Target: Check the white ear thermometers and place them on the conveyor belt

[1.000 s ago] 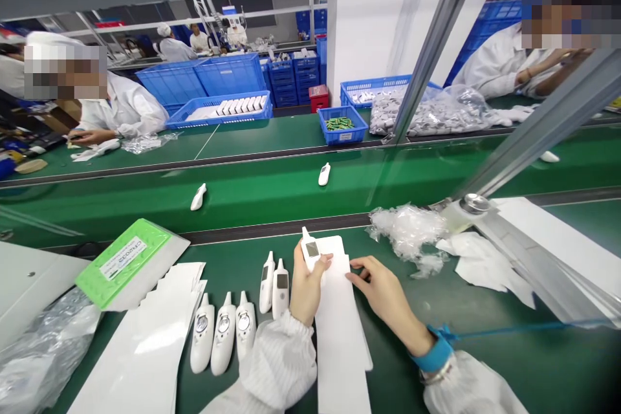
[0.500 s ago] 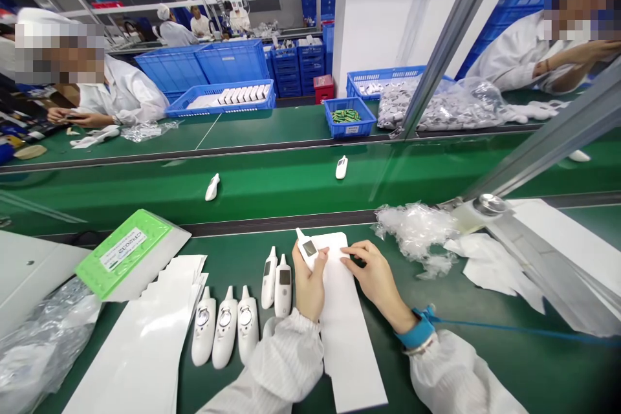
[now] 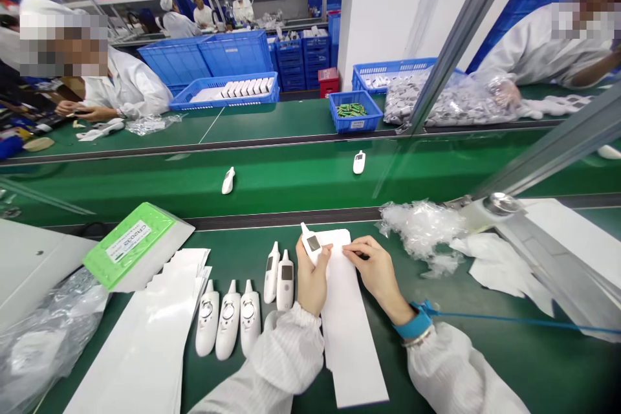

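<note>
My left hand [image 3: 311,281] holds a white handheld thermometer [image 3: 311,244] with a small grey display, its tip pointing up and away from me. My right hand [image 3: 374,273] grips the near side of a long white card strip [image 3: 349,343] just beside that thermometer. Several similar white thermometers lie to the left on the green bench: a back-up row [image 3: 228,320] and an upright pair [image 3: 279,278]. Both of my sleeves are white, and a blue wrist strap [image 3: 414,321] circles my right wrist.
To the left lie a green-labelled pack [image 3: 129,246], stacked white cards [image 3: 145,343] and a plastic bag [image 3: 43,343]. Crumpled clear film [image 3: 420,229] and white sheets [image 3: 504,278] lie right. Beyond a green conveyor [image 3: 291,184], co-workers sit among blue crates.
My right hand has moved toward the far end of the card strip and closer to the thermometer. The whole scene has shifted in view as my head turned and tilted.
</note>
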Available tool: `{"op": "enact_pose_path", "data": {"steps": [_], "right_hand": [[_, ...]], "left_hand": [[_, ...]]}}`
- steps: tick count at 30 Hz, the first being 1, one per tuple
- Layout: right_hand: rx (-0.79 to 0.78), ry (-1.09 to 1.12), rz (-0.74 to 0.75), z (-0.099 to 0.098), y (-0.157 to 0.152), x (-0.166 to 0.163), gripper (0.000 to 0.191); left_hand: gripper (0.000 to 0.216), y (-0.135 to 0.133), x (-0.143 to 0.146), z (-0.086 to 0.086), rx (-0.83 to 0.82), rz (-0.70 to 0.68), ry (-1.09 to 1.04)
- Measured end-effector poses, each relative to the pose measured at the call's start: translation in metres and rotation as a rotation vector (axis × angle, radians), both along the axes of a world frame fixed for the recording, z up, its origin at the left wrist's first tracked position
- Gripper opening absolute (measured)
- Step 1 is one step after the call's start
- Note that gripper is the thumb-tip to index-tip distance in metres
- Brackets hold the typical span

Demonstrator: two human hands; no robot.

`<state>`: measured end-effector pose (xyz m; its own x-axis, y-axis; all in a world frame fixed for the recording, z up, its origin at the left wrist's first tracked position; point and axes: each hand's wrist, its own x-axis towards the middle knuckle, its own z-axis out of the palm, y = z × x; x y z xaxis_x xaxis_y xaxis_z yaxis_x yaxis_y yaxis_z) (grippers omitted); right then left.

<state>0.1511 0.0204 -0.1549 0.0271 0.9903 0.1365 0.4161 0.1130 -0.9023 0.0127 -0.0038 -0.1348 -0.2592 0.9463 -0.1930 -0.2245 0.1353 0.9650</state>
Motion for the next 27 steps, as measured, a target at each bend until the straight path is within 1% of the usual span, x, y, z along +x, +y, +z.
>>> {"op": "enact_pose_path", "data": {"steps": [5, 9, 14, 17, 20, 24, 27], "right_hand": [[0.020, 0.009, -0.027, -0.003, 0.000, 0.000, 0.031], [0.037, -0.002, -0.001, -0.004, 0.002, 0.000, 0.029], [0.067, -0.044, 0.037, -0.005, 0.009, 0.000, 0.020], [0.105, -0.098, 0.068, -0.002, 0.012, 0.001, 0.015], [0.167, -0.175, 0.128, 0.005, 0.007, 0.004, 0.010], [0.218, -0.269, 0.223, 0.012, -0.007, 0.008, 0.010], [0.206, -0.309, 0.222, 0.011, -0.009, 0.008, 0.008]], "left_hand": [[0.048, 0.000, 0.000, -0.001, 0.012, -0.001, 0.011], [0.049, 0.001, 0.000, 0.002, 0.008, -0.002, 0.021], [0.050, 0.001, 0.000, 0.003, 0.006, -0.005, 0.025], [0.050, 0.001, 0.001, 0.003, 0.007, -0.007, 0.030], [0.049, 0.002, 0.001, 0.004, 0.011, -0.009, 0.038], [0.046, 0.002, 0.001, 0.006, 0.011, -0.011, 0.044], [0.048, 0.001, 0.001, 0.007, 0.010, -0.015, 0.032]]}}
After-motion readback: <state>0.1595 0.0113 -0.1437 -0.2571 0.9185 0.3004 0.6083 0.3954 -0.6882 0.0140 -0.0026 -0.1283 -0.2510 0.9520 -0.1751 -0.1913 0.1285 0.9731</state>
